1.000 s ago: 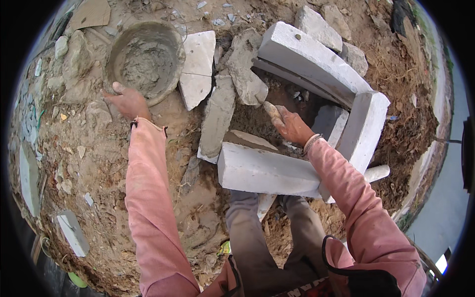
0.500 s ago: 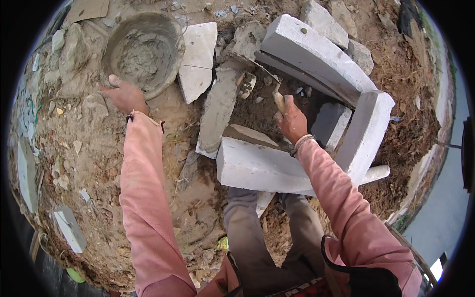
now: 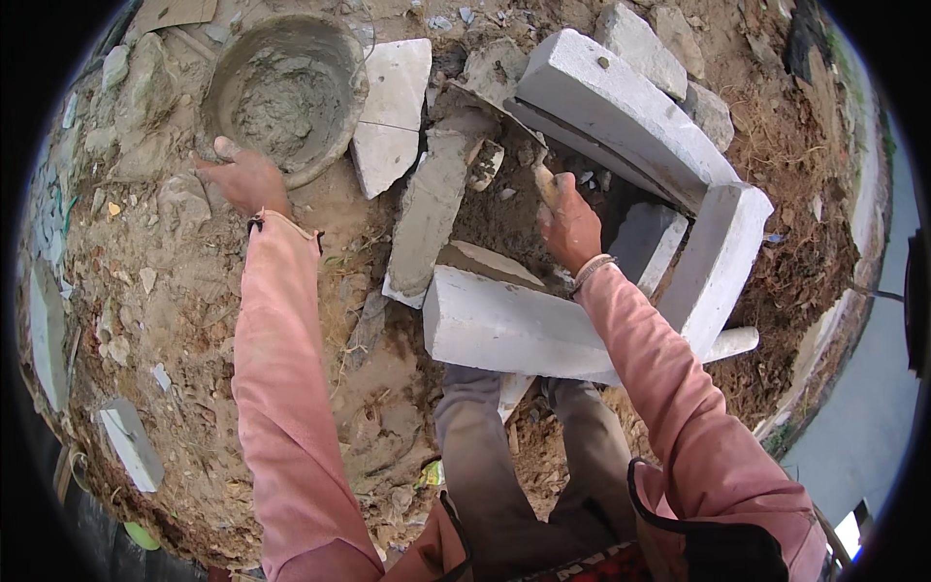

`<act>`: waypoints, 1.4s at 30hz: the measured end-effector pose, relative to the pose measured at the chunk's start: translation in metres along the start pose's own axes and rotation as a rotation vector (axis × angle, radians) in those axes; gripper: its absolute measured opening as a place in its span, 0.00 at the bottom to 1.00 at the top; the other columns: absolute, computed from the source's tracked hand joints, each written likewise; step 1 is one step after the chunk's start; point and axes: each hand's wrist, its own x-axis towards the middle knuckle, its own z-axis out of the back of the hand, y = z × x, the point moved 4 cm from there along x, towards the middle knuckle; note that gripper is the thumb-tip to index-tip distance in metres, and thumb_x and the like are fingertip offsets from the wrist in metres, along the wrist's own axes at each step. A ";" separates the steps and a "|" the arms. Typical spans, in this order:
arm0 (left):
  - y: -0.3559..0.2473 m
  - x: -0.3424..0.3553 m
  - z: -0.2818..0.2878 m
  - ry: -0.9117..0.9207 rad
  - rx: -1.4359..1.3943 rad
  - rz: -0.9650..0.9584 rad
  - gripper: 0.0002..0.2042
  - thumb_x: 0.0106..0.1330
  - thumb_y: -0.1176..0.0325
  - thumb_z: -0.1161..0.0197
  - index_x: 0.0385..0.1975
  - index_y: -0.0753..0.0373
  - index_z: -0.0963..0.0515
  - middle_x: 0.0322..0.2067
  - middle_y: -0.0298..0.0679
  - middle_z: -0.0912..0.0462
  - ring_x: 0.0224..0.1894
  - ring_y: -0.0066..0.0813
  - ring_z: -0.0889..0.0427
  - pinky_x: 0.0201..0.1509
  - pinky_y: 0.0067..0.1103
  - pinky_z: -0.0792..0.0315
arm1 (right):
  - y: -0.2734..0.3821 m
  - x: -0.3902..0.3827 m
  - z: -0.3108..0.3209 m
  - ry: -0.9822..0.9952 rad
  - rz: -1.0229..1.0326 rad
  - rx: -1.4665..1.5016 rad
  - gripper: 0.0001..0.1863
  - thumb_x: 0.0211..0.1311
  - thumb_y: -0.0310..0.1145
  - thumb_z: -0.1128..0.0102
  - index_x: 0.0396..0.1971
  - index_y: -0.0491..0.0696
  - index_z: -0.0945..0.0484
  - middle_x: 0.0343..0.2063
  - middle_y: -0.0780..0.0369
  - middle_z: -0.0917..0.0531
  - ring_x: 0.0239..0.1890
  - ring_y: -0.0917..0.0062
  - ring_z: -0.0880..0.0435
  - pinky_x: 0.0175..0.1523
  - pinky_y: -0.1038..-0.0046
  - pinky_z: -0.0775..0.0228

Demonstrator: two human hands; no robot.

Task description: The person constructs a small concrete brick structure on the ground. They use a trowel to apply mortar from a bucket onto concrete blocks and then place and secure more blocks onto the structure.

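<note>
My right hand is closed round the handle of a trowel. Its mortar-smeared blade reaches up and left toward the mortar at the corner of the block frame; where blade ends and mortar begins is hard to see. White blocks stand around a dirt hollow: a far block, a right block and a near block. Along the left side runs a mortar-covered block. My left hand, thumb and fingers apart, is beside the near rim of a round basin holding wet grey mortar.
A cracked white slab lies between basin and blocks. Rough stones sit behind the far block. A loose white block lies at the lower left on rubble-strewn soil. A grey paved strip runs along the right.
The trowel and my right hand have shifted slightly, with the wrist turned a little. My left hand stays by the basin, and the whole view has shifted slightly.
</note>
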 end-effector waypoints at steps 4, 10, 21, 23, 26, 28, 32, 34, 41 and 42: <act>-0.004 -0.003 0.004 -0.004 0.015 0.037 0.28 0.75 0.51 0.61 0.69 0.59 0.49 0.55 0.61 0.27 0.56 0.59 0.26 0.59 0.43 0.35 | 0.000 0.001 -0.003 0.045 0.006 -0.040 0.19 0.55 0.30 0.42 0.45 0.50 0.39 0.36 0.50 0.20 0.39 0.49 0.20 0.41 0.52 0.30; 0.001 -0.004 0.003 0.005 -0.003 0.029 0.28 0.75 0.51 0.59 0.69 0.59 0.51 0.55 0.61 0.27 0.55 0.59 0.25 0.58 0.43 0.34 | -0.001 0.000 -0.001 0.069 -0.036 0.042 0.21 0.54 0.31 0.41 0.46 0.49 0.40 0.36 0.49 0.20 0.40 0.49 0.20 0.42 0.52 0.30; -0.001 0.000 -0.003 -0.018 -0.015 0.019 0.29 0.75 0.50 0.59 0.69 0.58 0.49 0.55 0.61 0.27 0.57 0.60 0.27 0.60 0.43 0.36 | 0.003 0.041 0.044 0.531 -0.404 0.750 0.12 0.65 0.38 0.53 0.35 0.44 0.27 0.20 0.64 0.25 0.14 0.82 0.28 0.17 0.78 0.35; 0.000 -0.001 -0.001 -0.021 -0.010 0.022 0.29 0.74 0.50 0.59 0.69 0.58 0.49 0.55 0.62 0.27 0.57 0.61 0.27 0.60 0.44 0.36 | 0.004 0.044 0.039 0.629 -0.437 0.698 0.13 0.67 0.39 0.57 0.35 0.45 0.28 0.19 0.64 0.26 0.13 0.81 0.29 0.15 0.78 0.35; -0.001 -0.003 -0.001 -0.012 0.001 0.050 0.29 0.74 0.50 0.59 0.69 0.58 0.50 0.54 0.62 0.27 0.56 0.61 0.27 0.59 0.44 0.36 | -0.001 0.022 0.020 0.739 -0.395 0.606 0.17 0.67 0.44 0.54 0.34 0.44 0.26 0.19 0.64 0.26 0.15 0.81 0.28 0.18 0.75 0.35; -0.003 -0.004 0.000 0.001 0.016 0.054 0.29 0.74 0.50 0.59 0.69 0.58 0.50 0.54 0.62 0.27 0.56 0.61 0.27 0.59 0.44 0.36 | -0.009 0.004 0.011 0.794 -0.313 0.430 0.21 0.65 0.47 0.51 0.40 0.43 0.25 0.19 0.61 0.25 0.18 0.75 0.24 0.24 0.70 0.31; -0.001 0.000 -0.001 -0.004 -0.001 0.029 0.28 0.75 0.51 0.59 0.69 0.58 0.50 0.55 0.62 0.27 0.56 0.60 0.26 0.59 0.44 0.36 | -0.021 0.006 0.017 0.555 0.193 -0.001 0.22 0.63 0.46 0.47 0.48 0.44 0.25 0.27 0.48 0.19 0.33 0.54 0.18 0.41 0.57 0.26; 0.000 0.002 0.003 0.005 0.002 0.056 0.28 0.75 0.51 0.59 0.69 0.58 0.50 0.55 0.62 0.27 0.56 0.60 0.26 0.59 0.43 0.36 | -0.020 0.016 0.023 0.468 0.251 -0.179 0.22 0.62 0.46 0.47 0.49 0.45 0.26 0.30 0.45 0.18 0.37 0.51 0.18 0.45 0.54 0.27; 0.008 0.005 0.000 -0.024 -0.001 0.011 0.29 0.74 0.51 0.58 0.69 0.60 0.49 0.56 0.61 0.28 0.57 0.60 0.28 0.59 0.43 0.36 | -0.015 0.021 0.025 0.499 -0.243 0.281 0.21 0.64 0.43 0.50 0.46 0.40 0.27 0.25 0.49 0.20 0.26 0.57 0.17 0.35 0.60 0.25; 0.004 0.003 -0.002 -0.019 -0.010 0.014 0.29 0.74 0.52 0.58 0.69 0.60 0.49 0.56 0.61 0.27 0.57 0.60 0.28 0.59 0.43 0.36 | -0.013 0.010 0.030 0.521 -0.236 0.295 0.20 0.64 0.43 0.50 0.42 0.38 0.27 0.23 0.52 0.21 0.23 0.65 0.18 0.31 0.63 0.26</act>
